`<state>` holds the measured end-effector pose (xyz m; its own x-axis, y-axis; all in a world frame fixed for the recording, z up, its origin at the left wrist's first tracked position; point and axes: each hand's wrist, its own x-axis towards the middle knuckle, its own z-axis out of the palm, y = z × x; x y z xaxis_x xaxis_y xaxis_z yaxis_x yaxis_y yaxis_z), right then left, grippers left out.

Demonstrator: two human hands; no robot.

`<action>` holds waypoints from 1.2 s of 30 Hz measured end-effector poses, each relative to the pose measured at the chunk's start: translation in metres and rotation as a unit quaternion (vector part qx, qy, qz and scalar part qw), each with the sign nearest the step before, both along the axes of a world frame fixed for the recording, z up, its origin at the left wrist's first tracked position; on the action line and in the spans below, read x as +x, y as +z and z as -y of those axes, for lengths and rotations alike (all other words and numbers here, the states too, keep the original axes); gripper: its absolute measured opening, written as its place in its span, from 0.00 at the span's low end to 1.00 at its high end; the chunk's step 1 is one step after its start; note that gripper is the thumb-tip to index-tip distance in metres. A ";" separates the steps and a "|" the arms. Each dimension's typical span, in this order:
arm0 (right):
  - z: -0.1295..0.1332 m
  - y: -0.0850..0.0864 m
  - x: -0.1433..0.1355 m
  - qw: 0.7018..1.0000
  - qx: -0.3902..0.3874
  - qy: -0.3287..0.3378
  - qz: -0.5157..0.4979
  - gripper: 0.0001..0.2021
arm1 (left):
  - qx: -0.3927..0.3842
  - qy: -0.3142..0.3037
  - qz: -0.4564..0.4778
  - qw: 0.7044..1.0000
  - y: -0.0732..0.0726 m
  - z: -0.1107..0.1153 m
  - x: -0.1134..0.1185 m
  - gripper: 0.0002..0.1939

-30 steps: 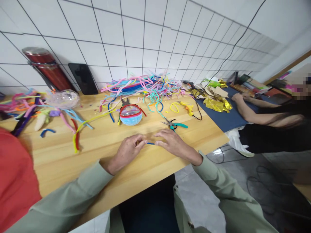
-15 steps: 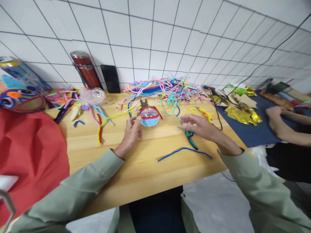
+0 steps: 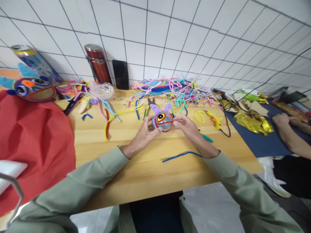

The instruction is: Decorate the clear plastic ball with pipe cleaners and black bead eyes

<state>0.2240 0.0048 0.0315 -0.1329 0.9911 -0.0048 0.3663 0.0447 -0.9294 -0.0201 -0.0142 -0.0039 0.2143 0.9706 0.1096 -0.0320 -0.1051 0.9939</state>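
A clear round ball (image 3: 166,124) with red bands, a yellow-rimmed black eye and two purple ears is held upright over the wooden table. My left hand (image 3: 145,133) grips its left side, the thumb on the lower front. On its right edge, the fingers of my right hand (image 3: 188,127) are pinched. Behind the ball lie pliers (image 3: 152,103), open, with green and yellow handles. The teal-handled cutters (image 3: 207,138) are mostly hidden under my right forearm. A blue pipe cleaner (image 3: 181,156) lies nearer the front edge.
A heap of coloured pipe cleaners (image 3: 167,86) lies along the wall. At left are a red flask (image 3: 99,68), a black phone (image 3: 120,75), a clear shell (image 3: 103,90) and red cloth (image 3: 36,139). A yellow glue gun (image 3: 215,120) and another person's hands (image 3: 283,120) are at right.
The ball has been turned and raised, so its eye and purple ears now show. My right hand has moved from above the cutters to the ball, and my left hand has closed on it.
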 end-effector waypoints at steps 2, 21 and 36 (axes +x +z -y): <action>0.016 -0.004 0.004 1.000 0.001 -0.013 -0.005 0.19 | 0.015 0.005 -0.008 1.000 -0.005 0.005 0.005 0.38; 0.071 0.013 0.136 0.944 0.084 -0.218 0.231 0.10 | 0.228 0.100 -0.156 0.956 -0.023 0.008 0.006 0.44; -0.034 0.002 0.233 0.859 -0.098 -0.319 0.389 0.16 | 0.266 0.080 -0.177 0.944 -0.028 0.008 0.006 0.42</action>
<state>0.4568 0.0386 0.0332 0.5552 0.8315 -0.0211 0.7716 -0.5243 -0.3601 -0.0138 -0.0221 -0.0315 0.1847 0.8215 0.5394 0.3510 -0.5678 0.7446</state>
